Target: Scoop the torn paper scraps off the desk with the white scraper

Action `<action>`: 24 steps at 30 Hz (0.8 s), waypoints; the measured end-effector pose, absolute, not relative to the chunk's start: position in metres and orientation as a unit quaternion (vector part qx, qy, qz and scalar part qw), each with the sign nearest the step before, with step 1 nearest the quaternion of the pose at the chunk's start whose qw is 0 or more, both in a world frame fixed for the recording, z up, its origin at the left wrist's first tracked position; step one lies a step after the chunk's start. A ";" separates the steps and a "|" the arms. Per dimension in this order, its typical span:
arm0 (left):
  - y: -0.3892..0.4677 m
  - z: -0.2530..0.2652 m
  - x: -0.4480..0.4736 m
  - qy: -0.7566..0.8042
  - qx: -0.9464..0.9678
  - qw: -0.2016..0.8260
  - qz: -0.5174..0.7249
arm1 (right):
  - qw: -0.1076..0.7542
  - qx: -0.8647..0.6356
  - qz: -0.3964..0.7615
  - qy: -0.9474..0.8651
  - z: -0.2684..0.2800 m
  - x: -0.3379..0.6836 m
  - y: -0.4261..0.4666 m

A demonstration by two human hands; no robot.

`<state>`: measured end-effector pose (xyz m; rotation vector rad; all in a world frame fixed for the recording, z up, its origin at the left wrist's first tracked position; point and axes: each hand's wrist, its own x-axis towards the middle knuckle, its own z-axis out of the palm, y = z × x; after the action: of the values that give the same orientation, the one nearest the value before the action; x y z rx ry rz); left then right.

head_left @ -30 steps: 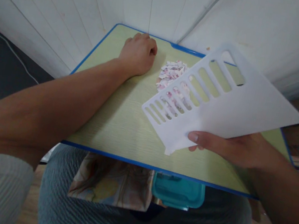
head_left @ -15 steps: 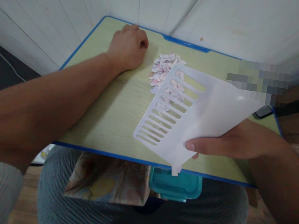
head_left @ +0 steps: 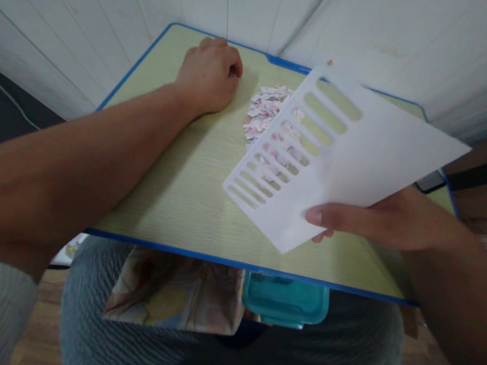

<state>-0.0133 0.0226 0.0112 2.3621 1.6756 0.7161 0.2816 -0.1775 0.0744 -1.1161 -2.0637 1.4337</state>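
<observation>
My right hand (head_left: pixel 384 222) grips a white sheet with a row of slots cut along one side (head_left: pixel 337 166), thumb on its upper face and fingers underneath. The sheet is held tilted over the tabletop, and its slots grow from short to long toward the far end. Through the slots and past the slotted edge shows a heap of torn paper scraps (head_left: pixel 267 110), white with pinkish print; the sheet hides part of it. Left of the heap, my left hand (head_left: pixel 209 74) rests on the table in a loose fist, apart from the scraps, with nothing seen in it.
The small pale-green table (head_left: pixel 186 198) has a blue rim and stands against a white panelled wall (head_left: pixel 261 2). Below its front edge, over my lap, are a teal plastic container (head_left: pixel 285 301) and a patterned cloth bag (head_left: pixel 181 295). A dark-edged object (head_left: pixel 430 181) lies at the right.
The slotted sheet has been raised and tilted further by my right hand. A small white scrap at its near corner is no longer there. My left hand stays put.
</observation>
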 end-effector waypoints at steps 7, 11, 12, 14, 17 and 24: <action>0.021 0.011 -0.013 0.562 0.790 0.082 0.232 | 0.304 -0.479 0.393 -0.724 0.070 0.281 -0.172; 0.019 0.013 -0.009 0.574 0.788 0.050 0.217 | 0.273 -0.479 0.384 -0.740 0.064 0.280 -0.174; 0.018 0.013 -0.008 0.577 0.788 0.037 0.212 | 0.273 -0.484 0.380 -0.740 0.062 0.281 -0.174; 0.018 0.013 -0.006 0.579 0.789 0.017 0.207 | 0.279 -0.496 0.369 -0.735 0.059 0.281 -0.174; 0.021 0.011 -0.007 0.576 0.788 0.015 0.216 | 0.285 -0.509 0.366 -0.725 0.058 0.280 -0.174; 0.024 0.008 -0.010 0.573 0.788 0.005 0.222 | 0.282 -0.489 0.342 -0.751 0.058 0.279 -0.173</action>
<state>-0.0099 0.0236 0.0082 2.4697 1.7963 0.6964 0.2792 -0.1727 0.0578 -1.3102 -2.0129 0.9150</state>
